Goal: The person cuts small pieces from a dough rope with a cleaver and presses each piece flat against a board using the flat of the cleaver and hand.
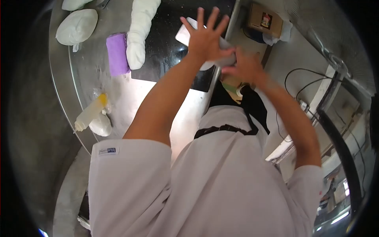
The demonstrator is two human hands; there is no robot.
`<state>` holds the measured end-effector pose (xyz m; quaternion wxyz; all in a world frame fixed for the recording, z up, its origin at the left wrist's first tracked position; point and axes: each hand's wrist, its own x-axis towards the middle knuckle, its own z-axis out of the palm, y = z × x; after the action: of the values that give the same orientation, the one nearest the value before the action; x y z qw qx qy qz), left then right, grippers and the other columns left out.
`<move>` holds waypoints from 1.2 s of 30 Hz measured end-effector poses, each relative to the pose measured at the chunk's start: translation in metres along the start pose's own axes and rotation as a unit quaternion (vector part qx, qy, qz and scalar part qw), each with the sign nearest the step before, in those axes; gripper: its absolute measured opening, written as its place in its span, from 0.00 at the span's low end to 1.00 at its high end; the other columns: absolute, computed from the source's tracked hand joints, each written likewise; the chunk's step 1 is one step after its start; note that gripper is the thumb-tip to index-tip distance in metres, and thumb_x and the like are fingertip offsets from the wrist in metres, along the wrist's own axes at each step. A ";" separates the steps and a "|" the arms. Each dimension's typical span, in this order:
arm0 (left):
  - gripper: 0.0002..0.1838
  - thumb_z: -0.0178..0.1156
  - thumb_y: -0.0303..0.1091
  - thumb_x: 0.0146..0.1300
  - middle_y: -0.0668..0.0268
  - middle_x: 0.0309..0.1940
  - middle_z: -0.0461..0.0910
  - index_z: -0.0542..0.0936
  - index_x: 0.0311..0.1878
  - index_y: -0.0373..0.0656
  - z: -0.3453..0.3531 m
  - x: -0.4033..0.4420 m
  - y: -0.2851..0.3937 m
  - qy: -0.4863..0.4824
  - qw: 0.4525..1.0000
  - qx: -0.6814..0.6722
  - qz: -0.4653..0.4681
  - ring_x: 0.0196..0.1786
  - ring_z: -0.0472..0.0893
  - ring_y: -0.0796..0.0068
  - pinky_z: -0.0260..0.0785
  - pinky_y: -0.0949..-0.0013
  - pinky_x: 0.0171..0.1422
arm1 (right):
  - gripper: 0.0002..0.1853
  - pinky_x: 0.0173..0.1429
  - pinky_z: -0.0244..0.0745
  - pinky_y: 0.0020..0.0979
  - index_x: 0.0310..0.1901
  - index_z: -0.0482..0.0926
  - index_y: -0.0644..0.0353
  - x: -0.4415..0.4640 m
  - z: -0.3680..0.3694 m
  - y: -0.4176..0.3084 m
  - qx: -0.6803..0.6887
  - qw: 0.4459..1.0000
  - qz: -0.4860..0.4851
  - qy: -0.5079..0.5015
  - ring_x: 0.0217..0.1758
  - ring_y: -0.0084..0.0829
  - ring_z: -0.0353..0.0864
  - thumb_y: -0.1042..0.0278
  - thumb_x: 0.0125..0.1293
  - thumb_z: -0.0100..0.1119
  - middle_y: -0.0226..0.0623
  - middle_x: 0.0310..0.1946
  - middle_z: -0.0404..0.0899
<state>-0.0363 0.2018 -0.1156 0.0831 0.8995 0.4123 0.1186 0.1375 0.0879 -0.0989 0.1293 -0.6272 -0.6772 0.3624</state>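
My left hand (205, 41) is open, its fingers spread, above a white item (183, 35) at the edge of the black board (158, 59). Close to its thumb is my right hand (246, 69), smeared by motion. A greyish-white item (226, 60) shows between the two hands, and what it is I cannot make out. Whether my right hand grips it is unclear. Left of the board lie a long white rolled cloth (137, 37) and a folded purple cloth (118, 54).
On the metal table (122, 102) are a clear bottle with a yellow part (90, 114), a white plastic bag (101, 125) and another filled bag (77, 27). A cardboard box (263, 19) stands beyond the table's right edge. Black cables (297, 72) hang at the right.
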 end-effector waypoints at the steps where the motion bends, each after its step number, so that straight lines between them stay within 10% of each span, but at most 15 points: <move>1: 0.58 0.65 0.81 0.43 0.57 0.85 0.52 0.69 0.79 0.65 0.001 0.006 -0.004 0.013 0.999 0.016 -0.032 0.85 0.44 0.32 0.31 0.04 0.67 | 0.45 0.54 0.80 0.51 0.60 0.75 0.60 0.022 -0.016 0.007 -0.023 0.999 -0.027 -0.016 0.48 0.57 0.87 0.42 0.45 0.84 0.55 0.44 0.86; 2: 0.52 0.60 0.70 0.61 0.54 0.84 0.54 0.62 0.82 0.49 -0.069 0.026 0.023 -0.130 0.985 0.014 -0.117 0.85 0.50 0.42 0.35 0.22 0.82 | 0.45 0.54 0.80 0.51 0.60 0.75 0.60 0.042 -0.033 0.008 -0.024 0.999 -0.026 -0.006 0.48 0.57 0.87 0.42 0.45 0.84 0.55 0.44 0.86; 6: 0.58 0.59 0.79 0.55 0.56 0.86 0.49 0.60 0.83 0.53 -0.037 0.014 0.003 -0.103 0.983 0.035 -0.147 0.87 0.44 0.40 0.29 0.13 0.77 | 0.44 0.54 0.80 0.50 0.57 0.76 0.62 0.038 -0.033 -0.009 -0.016 0.995 -0.035 -0.088 0.50 0.57 0.86 0.43 0.45 0.85 0.55 0.43 0.86; 8: 0.60 0.65 0.81 0.43 0.54 0.85 0.51 0.66 0.81 0.67 -0.001 -0.020 -0.012 0.020 0.999 -0.027 -0.003 0.85 0.43 0.30 0.31 0.04 0.67 | 0.42 0.53 0.81 0.49 0.56 0.77 0.62 0.015 -0.013 -0.008 0.056 0.990 0.010 -0.131 0.49 0.55 0.87 0.43 0.46 0.84 0.56 0.42 0.86; 10: 0.63 0.63 0.84 0.41 0.54 0.87 0.46 0.61 0.83 0.69 -0.001 -0.019 0.001 -0.039 0.999 -0.014 -0.011 0.85 0.42 0.29 0.29 0.05 0.68 | 0.43 0.53 0.81 0.48 0.56 0.76 0.65 0.001 0.002 0.014 -0.006 0.997 -0.065 -0.036 0.49 0.56 0.87 0.44 0.46 0.85 0.58 0.42 0.86; 12: 0.50 0.69 0.69 0.51 0.54 0.81 0.60 0.71 0.77 0.60 -0.023 0.004 0.008 -0.004 0.999 0.026 -0.025 0.81 0.57 0.37 0.44 0.15 0.73 | 0.44 0.56 0.81 0.48 0.56 0.76 0.66 0.021 -0.015 0.016 -0.001 0.997 -0.047 -0.054 0.50 0.58 0.86 0.43 0.45 0.85 0.59 0.42 0.86; 16: 0.61 0.58 0.80 0.55 0.55 0.86 0.47 0.53 0.86 0.55 -0.038 0.036 -0.004 -0.076 0.982 0.096 -0.145 0.87 0.43 0.41 0.29 0.13 0.77 | 0.40 0.53 0.80 0.51 0.54 0.73 0.62 0.086 -0.056 0.022 -0.119 0.974 -0.193 -0.020 0.49 0.57 0.86 0.46 0.49 0.83 0.55 0.43 0.85; 23: 0.63 0.60 0.83 0.50 0.53 0.87 0.43 0.59 0.84 0.54 -0.037 0.006 0.014 -0.194 0.978 0.062 -0.043 0.87 0.40 0.39 0.28 0.10 0.74 | 0.43 0.50 0.80 0.54 0.55 0.72 0.64 0.035 -0.023 0.038 -0.021 0.988 -0.141 -0.068 0.44 0.60 0.86 0.41 0.47 0.83 0.58 0.39 0.84; 31: 0.63 0.66 0.79 0.48 0.52 0.86 0.48 0.58 0.84 0.58 -0.038 0.040 -0.003 -0.065 0.987 0.062 -0.135 0.86 0.46 0.38 0.32 0.12 0.75 | 0.40 0.51 0.81 0.48 0.55 0.77 0.73 0.091 -0.070 0.021 -0.198 0.962 -0.166 -0.083 0.48 0.56 0.86 0.46 0.50 0.79 0.58 0.40 0.85; 36: 0.64 0.64 0.80 0.50 0.53 0.87 0.42 0.53 0.86 0.60 -0.024 0.035 0.014 -0.153 0.983 0.073 -0.075 0.87 0.41 0.39 0.31 0.11 0.76 | 0.46 0.56 0.78 0.51 0.54 0.73 0.62 0.054 -0.052 0.028 -0.048 0.980 -0.010 -0.194 0.56 0.56 0.83 0.37 0.41 0.85 0.54 0.49 0.83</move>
<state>-0.0103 0.2208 -0.0838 0.0881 0.8773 0.4683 -0.0570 0.1813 0.1548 -0.0957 -0.0314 -0.5435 -0.7122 0.4432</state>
